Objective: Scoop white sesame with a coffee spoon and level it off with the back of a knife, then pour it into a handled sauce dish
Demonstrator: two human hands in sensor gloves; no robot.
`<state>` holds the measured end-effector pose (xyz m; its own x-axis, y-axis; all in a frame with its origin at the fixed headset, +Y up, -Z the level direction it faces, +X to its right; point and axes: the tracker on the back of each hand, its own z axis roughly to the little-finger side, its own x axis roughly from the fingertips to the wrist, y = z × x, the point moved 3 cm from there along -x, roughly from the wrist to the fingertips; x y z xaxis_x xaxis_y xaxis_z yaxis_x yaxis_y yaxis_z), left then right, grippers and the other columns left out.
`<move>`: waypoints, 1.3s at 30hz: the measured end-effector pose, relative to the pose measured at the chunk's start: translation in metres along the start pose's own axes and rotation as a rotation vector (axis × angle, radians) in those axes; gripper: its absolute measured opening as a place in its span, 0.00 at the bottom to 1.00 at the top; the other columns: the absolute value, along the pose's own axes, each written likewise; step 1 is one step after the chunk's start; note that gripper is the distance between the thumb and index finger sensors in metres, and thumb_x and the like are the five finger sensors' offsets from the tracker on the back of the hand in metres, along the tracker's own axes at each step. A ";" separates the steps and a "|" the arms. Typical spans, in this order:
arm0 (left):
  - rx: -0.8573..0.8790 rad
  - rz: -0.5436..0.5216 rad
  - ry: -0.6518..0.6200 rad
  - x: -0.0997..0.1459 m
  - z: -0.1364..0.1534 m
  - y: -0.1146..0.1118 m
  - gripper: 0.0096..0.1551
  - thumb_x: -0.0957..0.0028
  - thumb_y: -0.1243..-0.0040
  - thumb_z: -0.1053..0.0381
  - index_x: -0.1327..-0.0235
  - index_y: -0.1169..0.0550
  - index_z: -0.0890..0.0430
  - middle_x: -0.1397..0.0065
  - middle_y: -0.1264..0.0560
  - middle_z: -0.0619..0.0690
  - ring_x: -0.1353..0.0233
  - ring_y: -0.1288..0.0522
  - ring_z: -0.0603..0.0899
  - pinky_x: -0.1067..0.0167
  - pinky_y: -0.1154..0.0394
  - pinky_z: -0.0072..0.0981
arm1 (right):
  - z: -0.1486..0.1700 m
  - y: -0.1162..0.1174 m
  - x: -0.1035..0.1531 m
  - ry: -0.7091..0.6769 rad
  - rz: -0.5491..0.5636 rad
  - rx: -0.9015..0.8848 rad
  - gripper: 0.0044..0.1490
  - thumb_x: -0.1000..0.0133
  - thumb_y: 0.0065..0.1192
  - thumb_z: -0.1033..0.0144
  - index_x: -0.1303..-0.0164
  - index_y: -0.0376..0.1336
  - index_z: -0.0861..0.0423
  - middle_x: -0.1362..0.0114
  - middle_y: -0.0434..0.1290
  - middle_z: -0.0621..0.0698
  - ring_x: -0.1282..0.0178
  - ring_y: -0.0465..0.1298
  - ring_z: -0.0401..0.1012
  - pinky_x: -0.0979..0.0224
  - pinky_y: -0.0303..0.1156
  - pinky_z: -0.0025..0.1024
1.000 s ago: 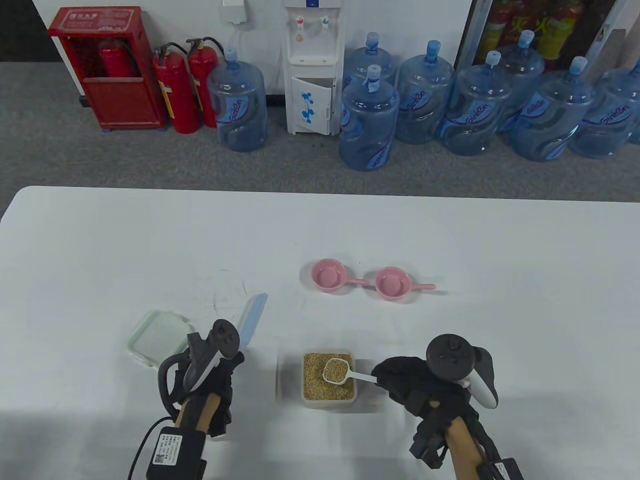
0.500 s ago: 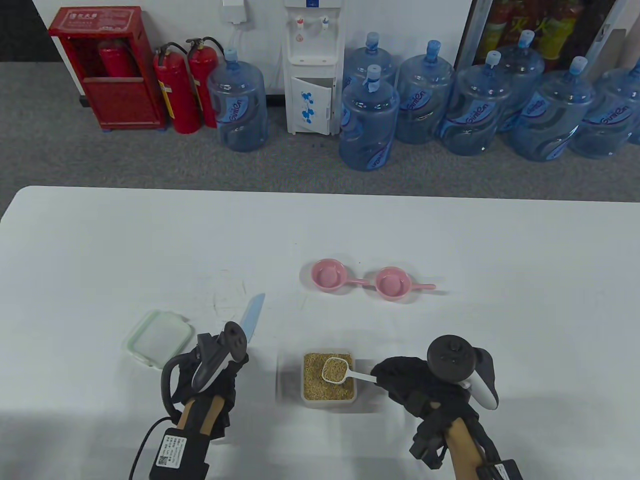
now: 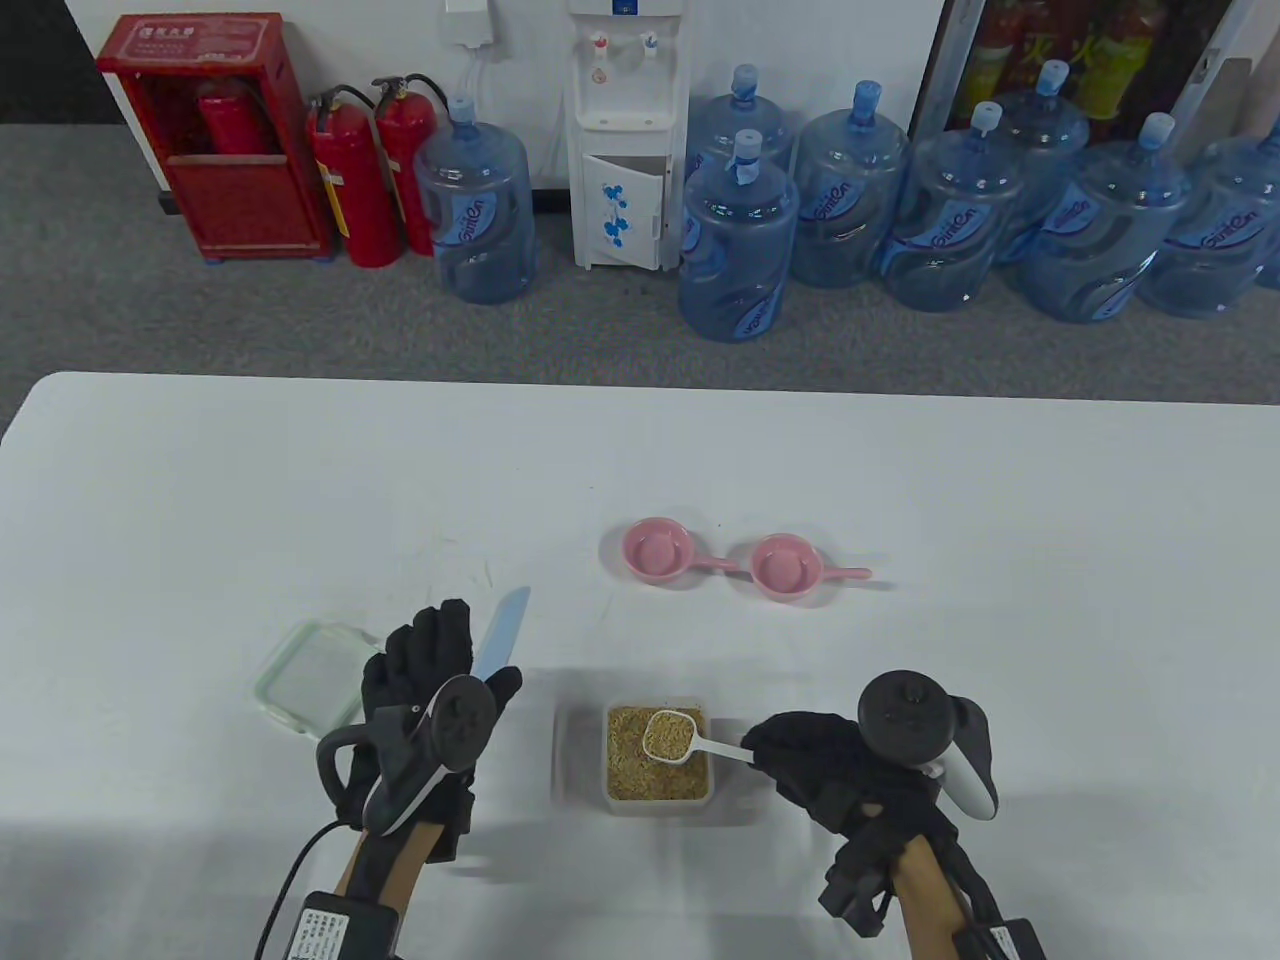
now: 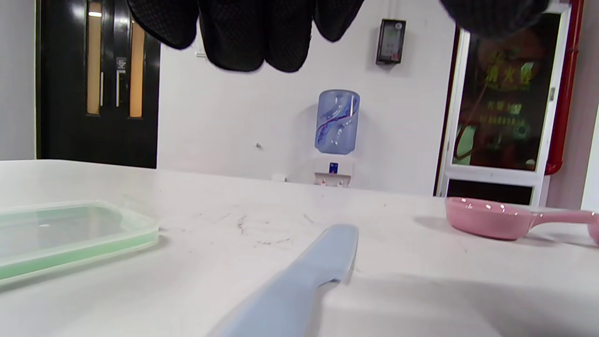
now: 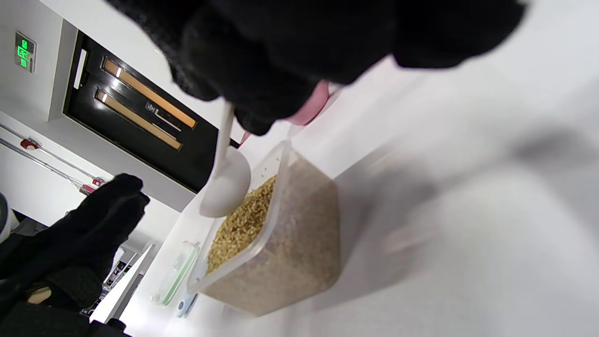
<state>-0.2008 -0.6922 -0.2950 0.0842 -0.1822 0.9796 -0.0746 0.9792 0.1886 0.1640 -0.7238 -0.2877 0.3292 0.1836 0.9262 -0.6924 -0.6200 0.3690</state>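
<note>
White coffee spoon (image 3: pixel 670 737), full of sesame (image 3: pixel 640 775), I am gripping with my right hand (image 3: pixel 820 765); my left hand (image 3: pixel 425 665), fingers spread at nine o'clock, is going for the knife (image 3: pixel 502 632) next.

Open white table (image 3: pixel 300 470) lies beyond the two pink handled sauce dishes (image 3: pixel 655 549), which sit side by side; near the front, a container lid (image 3: pixel 305 676), knife (image 3: pixel 498 635) and sesame container (image 3: pixel 657 756) crowd the space.
</note>
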 end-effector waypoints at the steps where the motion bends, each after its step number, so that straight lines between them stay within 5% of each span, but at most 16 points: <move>1: -0.003 0.001 -0.005 0.000 0.000 0.000 0.51 0.48 0.53 0.27 0.12 0.45 0.47 0.11 0.42 0.52 0.12 0.40 0.68 0.20 0.40 0.63 | 0.000 0.000 0.000 0.000 0.000 -0.001 0.25 0.37 0.60 0.60 0.35 0.74 0.58 0.62 0.82 0.51 0.74 0.78 0.34 0.60 0.80 0.37; 9: -0.002 0.092 -0.054 -0.003 0.001 -0.015 0.53 0.49 0.58 0.24 0.12 0.53 0.43 0.09 0.55 0.53 0.12 0.58 0.69 0.19 0.49 0.63 | -0.003 0.003 -0.001 -0.016 -0.001 -0.038 0.25 0.36 0.60 0.61 0.35 0.73 0.60 0.61 0.82 0.51 0.74 0.78 0.34 0.59 0.80 0.38; 18: -0.001 0.148 -0.048 -0.006 0.005 -0.021 0.53 0.49 0.58 0.24 0.12 0.53 0.44 0.09 0.57 0.53 0.13 0.60 0.70 0.19 0.50 0.63 | 0.008 -0.012 0.001 0.006 0.080 -0.135 0.26 0.36 0.59 0.60 0.34 0.72 0.59 0.59 0.82 0.51 0.72 0.78 0.34 0.57 0.80 0.38; 26: 0.015 0.170 -0.045 -0.007 0.008 -0.021 0.53 0.49 0.57 0.25 0.12 0.52 0.44 0.09 0.57 0.54 0.13 0.60 0.70 0.19 0.50 0.64 | 0.016 -0.045 -0.001 0.119 0.299 -0.206 0.26 0.35 0.59 0.61 0.33 0.71 0.61 0.56 0.82 0.51 0.71 0.79 0.34 0.57 0.80 0.37; 39: 0.012 0.182 -0.046 -0.009 0.011 -0.023 0.53 0.48 0.57 0.25 0.12 0.52 0.45 0.09 0.56 0.54 0.13 0.60 0.70 0.19 0.50 0.64 | 0.048 -0.087 -0.053 0.427 0.481 0.002 0.26 0.34 0.58 0.61 0.29 0.68 0.58 0.47 0.81 0.52 0.66 0.79 0.33 0.53 0.79 0.37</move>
<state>-0.2107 -0.7144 -0.3075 0.0231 -0.0065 0.9997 -0.0962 0.9953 0.0087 0.2375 -0.7166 -0.3729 -0.3027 0.1725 0.9373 -0.6975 -0.7103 -0.0946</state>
